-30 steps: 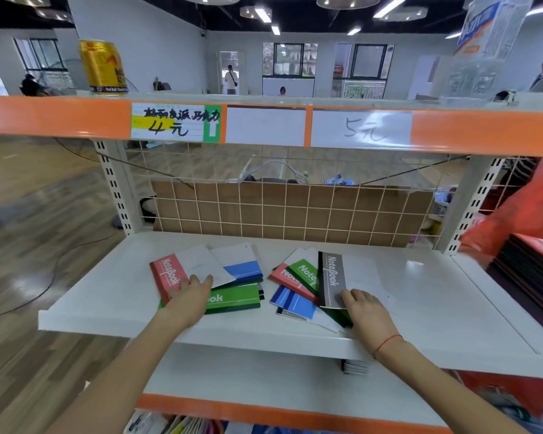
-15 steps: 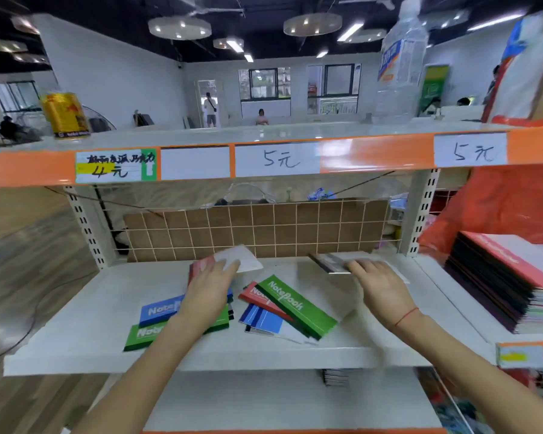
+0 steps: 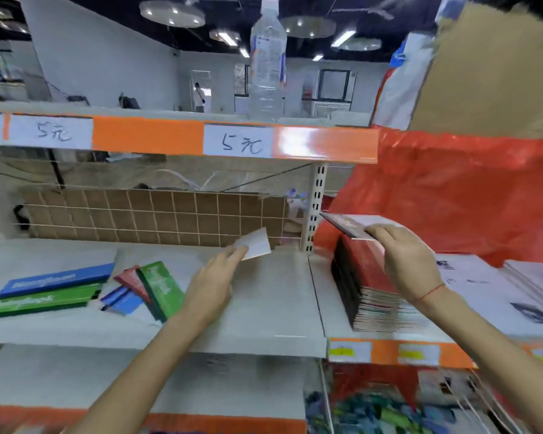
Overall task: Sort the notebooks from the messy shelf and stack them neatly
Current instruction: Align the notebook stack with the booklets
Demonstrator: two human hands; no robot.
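Note:
My right hand (image 3: 406,260) grips a grey-and-white notebook (image 3: 347,225) and holds it just above a tall stack of notebooks (image 3: 365,288) on the right-hand shelf. My left hand (image 3: 212,281) holds a notebook (image 3: 257,244) whose white side faces me, lifted over the white shelf (image 3: 264,308). Loose notebooks lie at the left of that shelf: a blue one (image 3: 55,280) on a green one (image 3: 38,300), and a fanned heap with a red (image 3: 130,281), a green (image 3: 162,288) and a blue (image 3: 123,303) cover.
A metal upright (image 3: 314,208) divides the two shelf bays. A wire grid with brown cardboard (image 3: 151,216) backs the shelf. A water bottle (image 3: 267,64) stands on the upper shelf. Orange plastic sheeting (image 3: 452,195) hangs at the right, with papers (image 3: 489,289) beside the stack.
The view has swung right. My right hand carried the grey notebook from the white shelf over to the stack. My left hand lifted its notebook and moved right, away from the loose pile.

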